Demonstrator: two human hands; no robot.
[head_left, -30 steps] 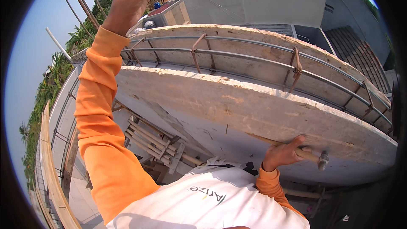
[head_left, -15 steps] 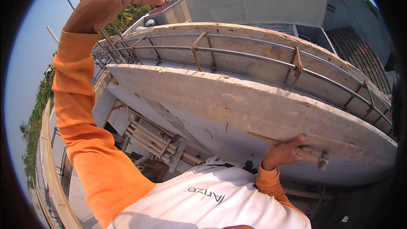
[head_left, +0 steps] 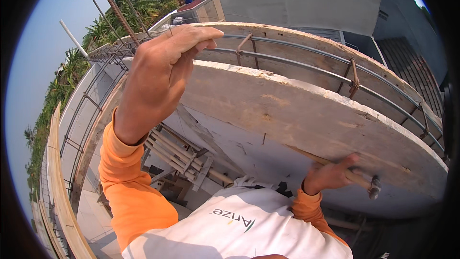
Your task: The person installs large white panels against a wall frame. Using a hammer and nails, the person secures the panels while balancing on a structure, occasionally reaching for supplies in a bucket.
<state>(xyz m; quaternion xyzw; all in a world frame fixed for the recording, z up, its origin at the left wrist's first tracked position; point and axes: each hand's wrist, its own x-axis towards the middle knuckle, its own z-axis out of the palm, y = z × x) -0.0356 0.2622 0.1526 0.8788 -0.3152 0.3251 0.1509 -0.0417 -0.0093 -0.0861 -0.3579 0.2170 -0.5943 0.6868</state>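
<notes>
My right hand (head_left: 328, 177) grips the wooden handle of a hammer (head_left: 357, 178) at the lower right. Its metal head points right, and the handle's other end sticks out to the left along the near formwork board (head_left: 282, 110). Raised at the left, my left hand (head_left: 160, 74) is closed, its fingers bent and pressed together near the board's upper edge. Whatever those fingers hold, if anything, is hidden. A nail (head_left: 264, 138) protrudes low on the board's face.
Behind the near board, a rebar cage (head_left: 297, 62) runs between it and a far board (head_left: 297, 38). Upright rebars (head_left: 115, 5) rise at the far left. Below lie several wooden poles (head_left: 177, 156). A long plank (head_left: 62, 196) stands along the left, and a grey wall (head_left: 297, 0) rises beyond.
My left hand has come down and right from high at the upper left to the board's upper edge, its fingers now closed. My right hand, still gripping the hammer, has shifted slightly right and down.
</notes>
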